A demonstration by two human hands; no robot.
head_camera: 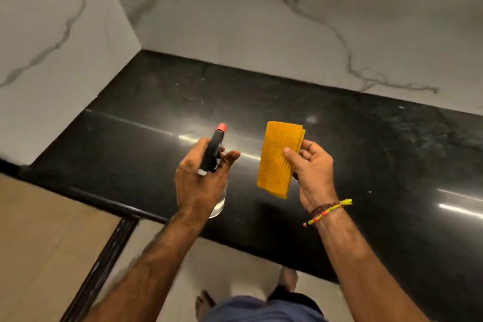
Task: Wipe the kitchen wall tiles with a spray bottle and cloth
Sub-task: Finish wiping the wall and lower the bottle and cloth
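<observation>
Bottle (218, 204) body mostly hidden behind left hand (200, 178)

Left hand (198, 180) grips spray bottle (213, 154) — right hand (312, 172) pinches folded yellow cloth (278, 158) — both over black countertop (366, 144), marble wall tiles (261, 21) behind.

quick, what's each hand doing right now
Left hand: closed around the spray bottle, nozzle pointing toward the wall.
Right hand: pinching the folded yellow cloth above the counter.
</observation>
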